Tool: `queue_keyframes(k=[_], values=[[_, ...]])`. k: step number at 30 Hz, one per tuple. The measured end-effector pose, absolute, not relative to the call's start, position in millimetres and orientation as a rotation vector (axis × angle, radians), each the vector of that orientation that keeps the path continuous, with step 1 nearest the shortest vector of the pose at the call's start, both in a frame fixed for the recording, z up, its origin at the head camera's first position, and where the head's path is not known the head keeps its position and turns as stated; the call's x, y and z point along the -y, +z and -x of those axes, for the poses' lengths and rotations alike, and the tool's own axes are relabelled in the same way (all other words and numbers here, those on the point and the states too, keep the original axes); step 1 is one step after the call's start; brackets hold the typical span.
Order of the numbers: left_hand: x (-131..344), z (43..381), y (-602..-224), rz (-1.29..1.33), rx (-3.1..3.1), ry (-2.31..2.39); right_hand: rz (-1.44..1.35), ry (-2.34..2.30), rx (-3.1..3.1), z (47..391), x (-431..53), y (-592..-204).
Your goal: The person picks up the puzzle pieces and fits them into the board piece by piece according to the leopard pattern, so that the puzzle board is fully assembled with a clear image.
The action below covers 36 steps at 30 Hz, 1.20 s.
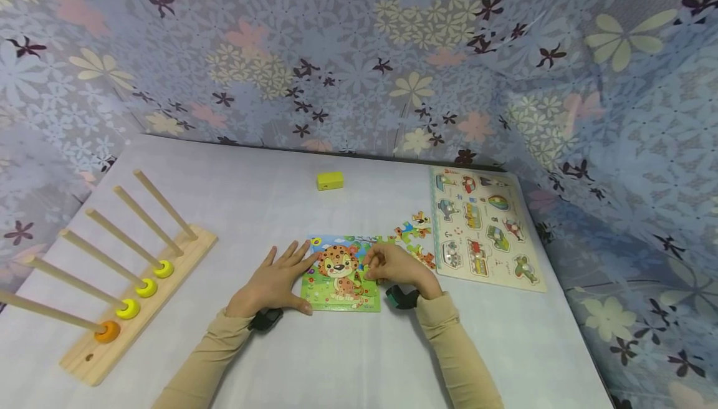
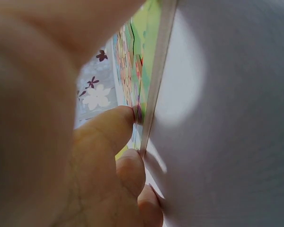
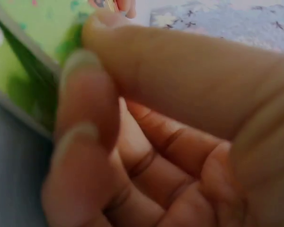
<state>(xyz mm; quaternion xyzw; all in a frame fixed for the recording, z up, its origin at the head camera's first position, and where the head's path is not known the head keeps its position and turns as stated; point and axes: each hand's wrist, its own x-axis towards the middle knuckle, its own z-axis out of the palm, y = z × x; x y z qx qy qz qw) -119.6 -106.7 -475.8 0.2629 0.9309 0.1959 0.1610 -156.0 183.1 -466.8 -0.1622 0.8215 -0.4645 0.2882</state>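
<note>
A jigsaw puzzle board with a spotted leopard cub on a green and blue scene lies in front of me. My left hand is spread flat along its left side, with fingertips on the edge in the left wrist view. At the board's right side, my right hand pinches a green puzzle piece between thumb and curled fingers, low over the picture. The fingers cover most of that piece. Several loose puzzle pieces lie beyond the right hand.
A wooden stand with tall pegs and several yellow and orange beads is at the left. At the back sits a yellow block. A vehicle-picture peg board lies to the right. Flowered cloth hangs behind the table.
</note>
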Motion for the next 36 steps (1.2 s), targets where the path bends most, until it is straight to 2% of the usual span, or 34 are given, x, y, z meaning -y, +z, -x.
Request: queue_keyframes(k=[10, 16, 23, 36], values=[[106.8, 120.1, -476.0, -0.748, -2.650, 0.558, 0.512, -0.928, -2.400, 144.2, -165.6, -456.8], [107.3, 119.7, -475.4, -0.748, -2.647, 0.572, 0.442, -0.718, -2.565, 140.1, -156.7, -452.3], [105.7, 118.7, -476.7, -0.765, -2.640, 0.578, 0.424, -0.960, -2.477, 147.2, -171.4, -460.3], [106.9, 118.8, -474.3, -0.776, -2.659, 0.579, -0.137, -1.062, -2.867, 175.1, -220.3, -479.0]])
